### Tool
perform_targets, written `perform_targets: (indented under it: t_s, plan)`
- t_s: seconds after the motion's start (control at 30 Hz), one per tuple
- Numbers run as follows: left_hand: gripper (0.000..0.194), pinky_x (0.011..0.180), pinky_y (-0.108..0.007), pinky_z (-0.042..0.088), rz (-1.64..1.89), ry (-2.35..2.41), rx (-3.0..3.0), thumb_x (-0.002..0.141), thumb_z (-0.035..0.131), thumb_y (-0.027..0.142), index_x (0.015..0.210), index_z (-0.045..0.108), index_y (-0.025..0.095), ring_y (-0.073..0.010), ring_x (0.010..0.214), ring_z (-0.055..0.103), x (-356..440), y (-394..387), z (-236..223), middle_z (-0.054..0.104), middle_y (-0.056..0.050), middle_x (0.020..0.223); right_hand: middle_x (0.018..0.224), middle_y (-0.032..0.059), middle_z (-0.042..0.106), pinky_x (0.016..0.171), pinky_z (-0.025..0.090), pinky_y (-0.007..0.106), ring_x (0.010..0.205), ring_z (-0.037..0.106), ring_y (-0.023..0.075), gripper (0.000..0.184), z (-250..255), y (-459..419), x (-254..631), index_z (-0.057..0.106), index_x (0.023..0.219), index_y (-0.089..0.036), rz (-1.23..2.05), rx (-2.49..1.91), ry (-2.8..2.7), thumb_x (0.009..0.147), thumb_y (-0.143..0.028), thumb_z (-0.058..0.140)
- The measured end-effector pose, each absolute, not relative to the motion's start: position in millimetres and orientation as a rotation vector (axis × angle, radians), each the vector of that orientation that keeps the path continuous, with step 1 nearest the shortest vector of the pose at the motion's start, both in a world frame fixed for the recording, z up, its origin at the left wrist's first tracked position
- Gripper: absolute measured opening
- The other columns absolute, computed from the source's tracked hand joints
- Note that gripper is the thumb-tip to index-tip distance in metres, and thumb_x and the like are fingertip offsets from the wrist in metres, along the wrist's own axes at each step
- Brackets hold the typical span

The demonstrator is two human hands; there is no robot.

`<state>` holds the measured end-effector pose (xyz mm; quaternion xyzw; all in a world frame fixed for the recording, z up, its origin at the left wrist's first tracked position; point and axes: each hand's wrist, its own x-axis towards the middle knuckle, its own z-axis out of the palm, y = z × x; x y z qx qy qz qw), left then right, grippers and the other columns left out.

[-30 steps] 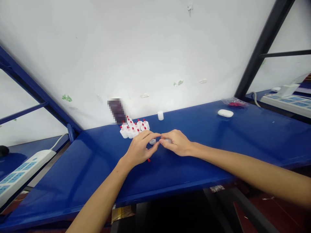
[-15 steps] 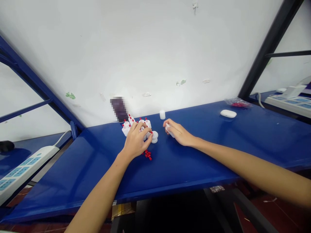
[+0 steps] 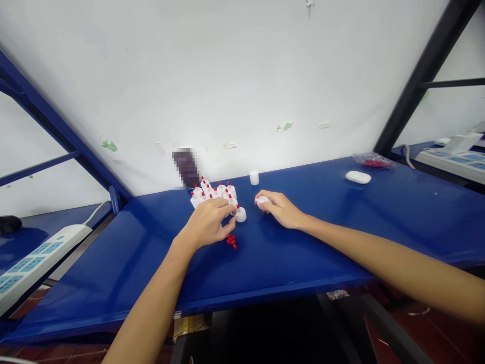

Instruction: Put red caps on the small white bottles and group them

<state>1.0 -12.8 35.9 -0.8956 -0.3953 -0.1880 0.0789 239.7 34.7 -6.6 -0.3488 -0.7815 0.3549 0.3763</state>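
Observation:
On the blue table (image 3: pixel 326 237) stands a cluster of small white caps with red tips (image 3: pixel 214 194) near the wall. My left hand (image 3: pixel 208 225) rests beside the cluster with its fingers curled, fingertips touching a white cap with a red tip (image 3: pixel 240 214) at the cluster's right edge. A small pile of loose red pieces (image 3: pixel 231 241) lies just below that hand. My right hand (image 3: pixel 278 207) is closed around a small white cap (image 3: pixel 262 200), a short way right of the cluster. One more white cap (image 3: pixel 254 177) stands alone behind it.
A white earbud case (image 3: pixel 358 177) and a clear bag of red pieces (image 3: pixel 373 161) lie at the table's far right. White power strips sit on the neighbouring benches, one on the left (image 3: pixel 34 258) and one on the right (image 3: pixel 454 162). A black post (image 3: pixel 420 81) rises at the right.
My hands were together over one cap; they have parted. The left hand moved to the cluster and set a red-tipped cap at its right edge. The right hand moved back right with a white cap.

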Motion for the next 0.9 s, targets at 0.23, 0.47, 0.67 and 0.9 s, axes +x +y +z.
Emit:
perform_targets:
  t_s: [0.23, 0.47, 0.67, 0.9]
  plan:
    - [0.014, 0.058, -0.025, 0.036, -0.233, -1.468, -3.036, 0.078, 0.064, 0.032, 0.081, 0.076, 0.025, -0.0121, 0.057, 0.052, -7.8, -21.7, 46.1, 0.06, 0.002, 0.064, 0.072, -0.0037, 0.054, 0.064, 0.033, 0.027, 0.064, 0.048, 0.0143, 0.018, -3.0, 29.7, 240.5, 0.056, 0.101, -0.021, 0.75, -0.859, -2.095, 0.089, -0.027, 0.045]
    - [0.016, 0.061, -0.027, 0.038, -0.206, -1.453, -3.005, 0.082, 0.061, 0.028, 0.087, 0.076, 0.025, -0.0145, 0.063, 0.057, -2.2, -18.5, 37.7, 0.066, -0.001, 0.071, 0.074, -0.0026, 0.056, 0.066, 0.033, 0.027, 0.066, 0.049, 0.0149, 0.019, -3.0, 26.5, 238.8, 0.057, 0.103, -0.021, 0.65, -0.835, -2.224, 0.092, -0.031, 0.047]
    - [0.015, 0.056, -0.025, 0.035, -0.227, -1.317, -2.916, 0.084, 0.057, 0.022, 0.088, 0.072, 0.022, -0.013, 0.058, 0.054, 8.1, -19.4, 30.4, 0.063, 0.0, 0.067, 0.091, 0.0025, 0.066, 0.073, 0.038, 0.029, 0.076, 0.057, 0.0178, 0.024, -0.8, 22.0, 237.4, 0.059, 0.111, -0.021, 0.543, -0.789, -2.334, 0.094, -0.031, 0.046]
    - [0.014, 0.066, -0.028, 0.047, -0.67, -0.873, -2.556, 0.09, 0.051, 0.021, 0.09, 0.065, 0.016, -0.0164, 0.072, 0.06, 20.5, -15.8, 18.5, 0.066, -0.006, 0.083, 0.098, 0.0054, 0.068, 0.077, 0.041, 0.029, 0.085, 0.061, 0.02, 0.02, 2.2, 15.6, 236.2, 0.061, 0.104, -0.019, 0.492, -0.671, -2.405, 0.094, -0.025, 0.045]
